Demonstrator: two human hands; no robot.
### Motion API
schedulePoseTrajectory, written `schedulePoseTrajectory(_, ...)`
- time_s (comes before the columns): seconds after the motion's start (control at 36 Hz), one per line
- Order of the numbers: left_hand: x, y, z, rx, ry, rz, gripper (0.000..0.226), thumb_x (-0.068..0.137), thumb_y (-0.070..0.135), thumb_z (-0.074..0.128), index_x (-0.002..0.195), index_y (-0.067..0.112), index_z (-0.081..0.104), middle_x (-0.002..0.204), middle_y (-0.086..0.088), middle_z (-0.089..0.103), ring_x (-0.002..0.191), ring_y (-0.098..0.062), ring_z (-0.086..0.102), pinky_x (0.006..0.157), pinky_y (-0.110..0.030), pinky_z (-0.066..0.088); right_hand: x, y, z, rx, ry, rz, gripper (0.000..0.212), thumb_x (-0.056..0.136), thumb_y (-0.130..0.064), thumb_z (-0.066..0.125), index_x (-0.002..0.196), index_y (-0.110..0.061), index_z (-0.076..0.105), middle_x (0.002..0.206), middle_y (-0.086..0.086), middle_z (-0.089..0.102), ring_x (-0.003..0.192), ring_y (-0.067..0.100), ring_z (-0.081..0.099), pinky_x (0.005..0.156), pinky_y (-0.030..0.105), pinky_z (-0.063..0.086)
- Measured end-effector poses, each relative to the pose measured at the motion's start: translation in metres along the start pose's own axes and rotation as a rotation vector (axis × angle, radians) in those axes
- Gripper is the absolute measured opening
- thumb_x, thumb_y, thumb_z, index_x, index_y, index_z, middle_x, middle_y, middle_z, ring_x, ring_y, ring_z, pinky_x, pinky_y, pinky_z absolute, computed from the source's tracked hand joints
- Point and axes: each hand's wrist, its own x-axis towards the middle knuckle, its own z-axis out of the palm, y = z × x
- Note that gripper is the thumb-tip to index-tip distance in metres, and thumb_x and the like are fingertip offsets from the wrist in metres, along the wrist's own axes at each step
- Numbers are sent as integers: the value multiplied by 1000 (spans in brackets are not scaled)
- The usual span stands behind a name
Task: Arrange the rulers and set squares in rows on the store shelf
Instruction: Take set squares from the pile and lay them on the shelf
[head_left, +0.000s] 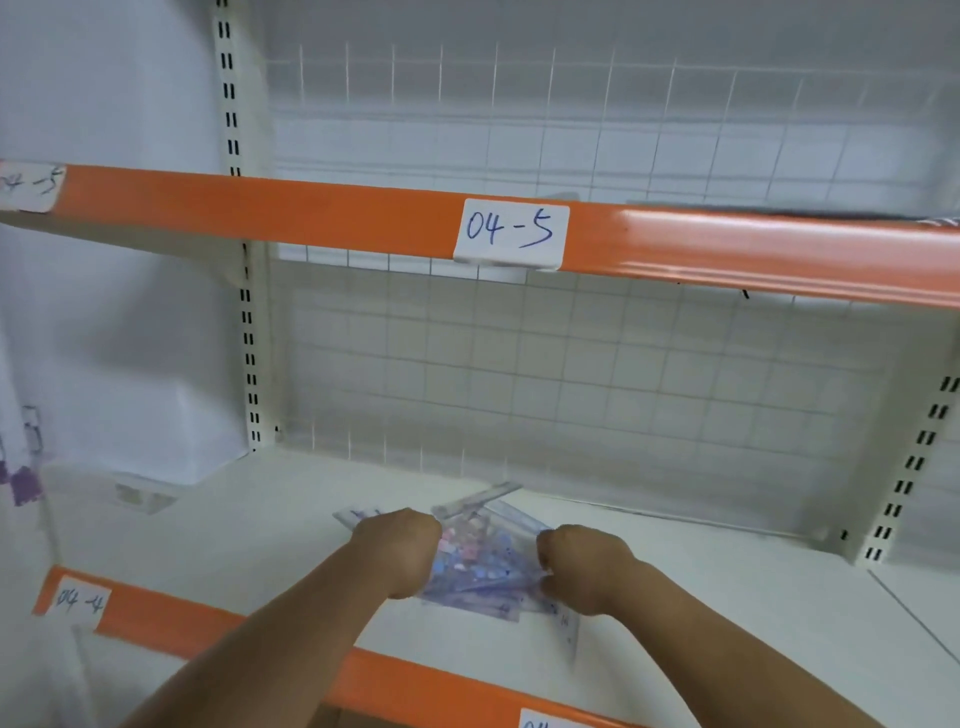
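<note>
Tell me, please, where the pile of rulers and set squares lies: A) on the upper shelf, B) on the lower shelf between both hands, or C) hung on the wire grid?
B: the pile lies on the lower shelf, with the left hand and right hand holding its two sides.

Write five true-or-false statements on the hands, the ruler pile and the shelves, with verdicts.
1. The left hand and right hand hold the ruler pile. True.
2. The pile lies on the upper shelf. False: it lies on the lower shelf.
3. The upper label reads 04-5. True.
4. The shelves have blue front edges. False: the shelf edges are orange.
5. A wire grid backs the shelves. True.
</note>
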Motion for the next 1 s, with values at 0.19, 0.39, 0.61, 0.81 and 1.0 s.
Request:
schedulePoseTrajectory(0.19, 21, -7, 5, -89, -84, 40, 61, 97, 22, 48, 151, 21, 19, 138, -15, 41, 125, -31, 44, 100, -36, 38, 16, -2, 8, 105, -36, -111, 67, 92, -38, 54, 150, -29, 21, 138, 9, 33, 127, 30, 36, 103, 41, 39)
schedulePoseTrajectory(0.39, 41, 5, 12, -118, -112, 89, 68, 98, 39, 45, 152, 33, 4, 151, -10, 28, 134, -29, 30, 110, -39, 29, 24, -11, 12, 117, -80, -208, 67, 94, -38, 51, 152, -33, 17, 153, 7, 19, 140, 31, 23, 112, 40, 30)
schedulePoseTrajectory(0.61, 57, 16, 10, -107, -148, 125, 65, 98, 17, 44, 152, 35, 12, 156, -12, 20, 138, -30, 31, 112, -38, 32, 30, -9, 14, 131, -109, -221, 54, 96, -35, 49, 147, -34, 33, 139, 11, 40, 130, 31, 37, 106, 38, 35)
schedulePoseTrajectory(0.81, 63, 10, 13, -154, -79, 114, 55, 94, 19, 54, 145, 26, 36, 142, -12, 37, 127, -29, 44, 106, -32, 40, 28, -3, 7, 129, -126, -187, 49, 92, -32, 59, 139, -22, 49, 131, 12, 47, 121, 30, 49, 102, 35, 41)
schedulePoseTrajectory(1.0, 61, 4, 13, -161, -49, 118, 60, 95, 30, 53, 149, 30, 26, 142, -12, 33, 129, -29, 40, 107, -35, 38, 27, 3, 3, 129, -155, -181, 52, 88, -26, 64, 137, -18, 48, 128, 12, 47, 117, 30, 50, 96, 32, 42)
